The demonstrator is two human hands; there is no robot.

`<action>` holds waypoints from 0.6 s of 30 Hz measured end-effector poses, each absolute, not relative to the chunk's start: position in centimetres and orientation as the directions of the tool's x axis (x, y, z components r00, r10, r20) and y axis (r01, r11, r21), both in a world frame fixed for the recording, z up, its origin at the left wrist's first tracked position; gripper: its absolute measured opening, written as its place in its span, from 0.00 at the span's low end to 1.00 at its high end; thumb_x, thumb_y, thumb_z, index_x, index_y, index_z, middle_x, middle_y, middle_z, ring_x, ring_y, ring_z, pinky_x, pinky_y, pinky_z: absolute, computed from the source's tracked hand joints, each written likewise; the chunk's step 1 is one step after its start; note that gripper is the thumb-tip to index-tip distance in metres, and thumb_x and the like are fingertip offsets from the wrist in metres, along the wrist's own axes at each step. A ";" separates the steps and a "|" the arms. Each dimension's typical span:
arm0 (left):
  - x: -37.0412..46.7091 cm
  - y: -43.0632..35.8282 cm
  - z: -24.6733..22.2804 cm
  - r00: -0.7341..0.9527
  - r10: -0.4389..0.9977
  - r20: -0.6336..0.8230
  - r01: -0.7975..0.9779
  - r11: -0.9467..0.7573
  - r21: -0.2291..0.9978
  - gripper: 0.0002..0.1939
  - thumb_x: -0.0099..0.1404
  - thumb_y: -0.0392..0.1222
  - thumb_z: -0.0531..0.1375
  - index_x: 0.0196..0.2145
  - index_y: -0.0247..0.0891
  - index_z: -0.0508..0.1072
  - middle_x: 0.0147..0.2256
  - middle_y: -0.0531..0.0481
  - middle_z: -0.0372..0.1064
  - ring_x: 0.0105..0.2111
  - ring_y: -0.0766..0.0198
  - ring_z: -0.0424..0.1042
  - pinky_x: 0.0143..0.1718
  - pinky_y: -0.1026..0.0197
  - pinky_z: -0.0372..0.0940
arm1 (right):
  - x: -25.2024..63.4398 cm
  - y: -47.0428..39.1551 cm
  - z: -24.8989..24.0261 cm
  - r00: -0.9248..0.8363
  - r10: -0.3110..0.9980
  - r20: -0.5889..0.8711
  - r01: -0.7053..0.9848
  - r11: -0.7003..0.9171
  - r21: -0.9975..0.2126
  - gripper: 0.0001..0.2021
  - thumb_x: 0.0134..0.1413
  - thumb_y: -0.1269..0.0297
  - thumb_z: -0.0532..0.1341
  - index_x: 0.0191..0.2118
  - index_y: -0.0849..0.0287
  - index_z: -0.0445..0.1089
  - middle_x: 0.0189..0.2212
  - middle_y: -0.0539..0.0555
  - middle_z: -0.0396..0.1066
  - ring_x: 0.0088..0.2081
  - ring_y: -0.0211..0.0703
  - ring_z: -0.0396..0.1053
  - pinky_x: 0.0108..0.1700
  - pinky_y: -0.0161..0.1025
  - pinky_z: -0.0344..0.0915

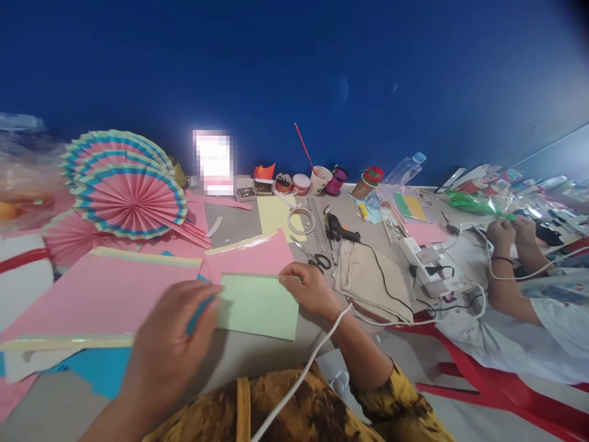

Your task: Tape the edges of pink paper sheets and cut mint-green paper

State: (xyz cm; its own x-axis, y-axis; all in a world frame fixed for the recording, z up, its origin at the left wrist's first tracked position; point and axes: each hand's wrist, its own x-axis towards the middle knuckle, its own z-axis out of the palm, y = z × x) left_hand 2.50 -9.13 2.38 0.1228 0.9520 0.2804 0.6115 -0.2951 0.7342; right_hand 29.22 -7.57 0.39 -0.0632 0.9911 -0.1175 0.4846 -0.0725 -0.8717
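Observation:
A light green sheet of paper (pixel 262 307) lies on the table in front of me. My right hand (pixel 313 288) pinches its upper right edge between thumb and fingers. At the sheet's left edge is my left hand (pixel 177 337), blurred, with its fingers curled together. A bit of blue shows between that thumb and the fingers; whether it is held or lies behind them is unclear. Left of the green sheet lies a big pink sheet (pixel 101 294) with pale yellow strips along two edges. Another pink sheet (pixel 248 261) is just behind the green one.
Pleated pink paper fans (pixel 133 202) stand at the left. Behind my right hand lie scissors (pixel 318 261), a metal ruler (pixel 319 227), a tape roll (pixel 300 220) and a black glue gun (pixel 340 230). A folded cloth (pixel 372 279), a power strip (pixel 430 267) and another person's hands (pixel 510 236) are rightward.

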 end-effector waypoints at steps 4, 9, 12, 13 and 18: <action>5.0 -7.9 0.9 0.481 0.819 0.313 0.522 -0.554 0.649 0.13 0.74 0.44 0.56 0.40 0.43 0.80 0.39 0.42 0.80 0.42 0.49 0.77 0.46 0.52 0.68 | 28.3 -6.1 0.9 -0.089 0.993 -0.075 0.643 0.000 -0.766 0.08 0.63 0.68 0.61 0.35 0.57 0.78 0.37 0.52 0.81 0.40 0.43 0.74 0.46 0.38 0.65; 4.4 -9.0 0.1 0.539 0.792 0.286 0.411 -0.544 0.731 0.11 0.75 0.43 0.57 0.42 0.46 0.81 0.37 0.46 0.81 0.39 0.54 0.77 0.43 0.56 0.66 | 30.6 -7.1 1.8 -0.236 0.955 -0.180 0.546 -0.023 -0.838 0.07 0.63 0.65 0.63 0.35 0.57 0.78 0.33 0.49 0.80 0.37 0.41 0.74 0.43 0.35 0.65; 3.0 -9.7 -0.6 0.558 0.809 0.182 0.440 -0.475 0.762 0.12 0.75 0.47 0.57 0.43 0.48 0.81 0.36 0.47 0.81 0.37 0.55 0.77 0.42 0.58 0.67 | 32.5 -9.1 1.7 -0.253 0.931 -0.262 0.552 -0.084 -0.830 0.07 0.61 0.66 0.63 0.34 0.57 0.79 0.32 0.49 0.80 0.36 0.41 0.74 0.41 0.34 0.64; 2.7 -9.8 -0.9 0.570 0.809 0.145 0.473 -0.467 0.748 0.13 0.76 0.48 0.57 0.43 0.48 0.82 0.36 0.46 0.82 0.38 0.54 0.78 0.42 0.58 0.67 | 32.9 -9.8 1.5 -0.243 0.928 -0.282 0.575 -0.096 -0.812 0.08 0.62 0.66 0.62 0.34 0.57 0.79 0.32 0.49 0.80 0.36 0.41 0.73 0.40 0.34 0.64; 2.9 -9.5 -2.7 0.708 0.689 0.156 0.562 -0.683 0.467 0.17 0.77 0.37 0.51 0.42 0.44 0.80 0.43 0.44 0.81 0.45 0.52 0.77 0.46 0.53 0.66 | 33.1 -11.3 1.0 -0.207 0.928 -0.310 0.698 -0.081 -0.711 0.08 0.65 0.69 0.63 0.36 0.57 0.79 0.34 0.50 0.81 0.37 0.41 0.74 0.41 0.34 0.61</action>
